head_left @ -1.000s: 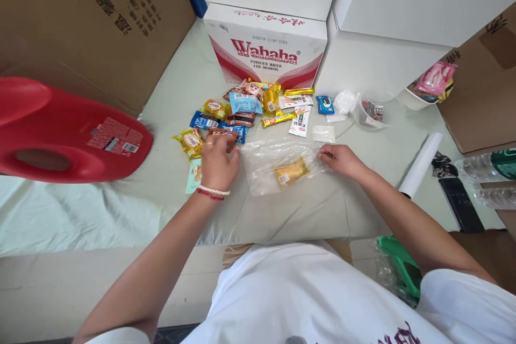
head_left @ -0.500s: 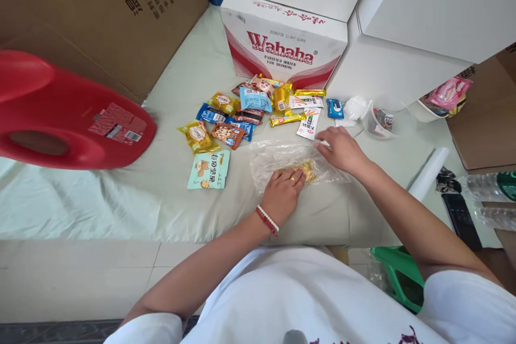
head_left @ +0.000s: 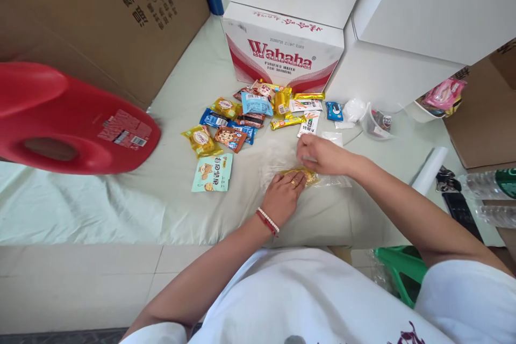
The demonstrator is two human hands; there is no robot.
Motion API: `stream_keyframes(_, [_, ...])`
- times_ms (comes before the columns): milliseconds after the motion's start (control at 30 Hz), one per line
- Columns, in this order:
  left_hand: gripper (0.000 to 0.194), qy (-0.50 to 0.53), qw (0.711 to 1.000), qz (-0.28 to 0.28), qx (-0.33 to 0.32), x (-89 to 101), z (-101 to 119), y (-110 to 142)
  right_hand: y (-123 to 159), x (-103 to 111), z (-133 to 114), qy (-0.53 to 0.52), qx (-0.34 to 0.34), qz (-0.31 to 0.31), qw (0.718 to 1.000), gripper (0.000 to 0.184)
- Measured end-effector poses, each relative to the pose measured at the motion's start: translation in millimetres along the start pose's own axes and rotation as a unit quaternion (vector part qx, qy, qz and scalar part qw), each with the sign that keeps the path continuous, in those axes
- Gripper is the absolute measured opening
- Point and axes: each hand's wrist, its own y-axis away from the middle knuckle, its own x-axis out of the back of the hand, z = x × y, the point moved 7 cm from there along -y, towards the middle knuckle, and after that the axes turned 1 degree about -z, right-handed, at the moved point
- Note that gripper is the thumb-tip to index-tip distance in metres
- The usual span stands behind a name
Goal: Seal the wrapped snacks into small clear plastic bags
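My left hand [head_left: 285,193] lies flat, its fingers stretched over a gold-yellow wrapped packet [head_left: 311,176] and pressing on it. Most of that packet is hidden under the fingers. Around it a clear plastic bag [head_left: 274,158] is spread on the cloth, blurred at its far side. Just beyond the packet, my right hand [head_left: 322,155] has its fingers curled in and seems to pinch the far part of the bag. To the left lies a mint-green snack pouch [head_left: 212,173].
Several wrapped snacks [head_left: 229,138] lie in a pile before a Wahaha water carton [head_left: 284,51]. A red jug [head_left: 80,123] stands at left beside a large cardboard box [head_left: 80,21]. At right are a clear plastic cup [head_left: 377,121], a white roll [head_left: 429,172] and plastic bottles [head_left: 487,185].
My right hand has moved left and slightly down, and its fingers have curled in. The bag's far part has been drawn up and blurs. My left hand stays on the packet.
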Motion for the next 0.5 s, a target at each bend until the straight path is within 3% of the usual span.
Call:
stream_keyframes(133, [0.050, 0.048, 0.998, 0.038, -0.018, -0.9, -4.9, 4.6, 40.0, -38.2, -26.9, 0.040, 0.023, -0.015, 0.999, 0.024])
stream_keyframes(200, [0.050, 0.116, 0.990, 0.077, -0.031, 3.4, -11.1, 13.2, 49.2, -56.3, -32.3, 0.042, 0.028, 0.005, 0.999, 0.031])
stream_keyframes(267, [0.045, 0.204, 0.969, 0.137, 0.002, 13.3, -27.4, 24.2, 52.6, -68.2, -33.2, 0.044, 0.026, 0.028, 0.998, 0.039])
stream_keyframes(333, [0.034, 0.263, 0.930, 0.222, 0.129, 25.9, -58.2, 36.4, 52.8, -75.4, -33.7, 0.051, 0.031, 0.037, 0.998, 0.046])
stream_keyframes(400, [0.029, 0.270, 0.873, 0.282, 0.292, 34.6, -89.2, 48.0, 52.2, -78.6, -34.8, 0.057, 0.039, 0.040, 0.997, 0.047])
stream_keyframes(467, [0.040, 0.255, 0.842, 0.276, 0.388, 39.2, -105.1, 47.0, 52.0, -80.3, -35.9, 0.060, 0.042, 0.038, 0.997, 0.045])
stream_keyframes(500, [0.044, 0.244, 0.847, 0.247, 0.402, 40.1, -107.2, 40.5, 52.3, -80.7, -36.2, 0.062, 0.040, 0.039, 0.996, 0.043])
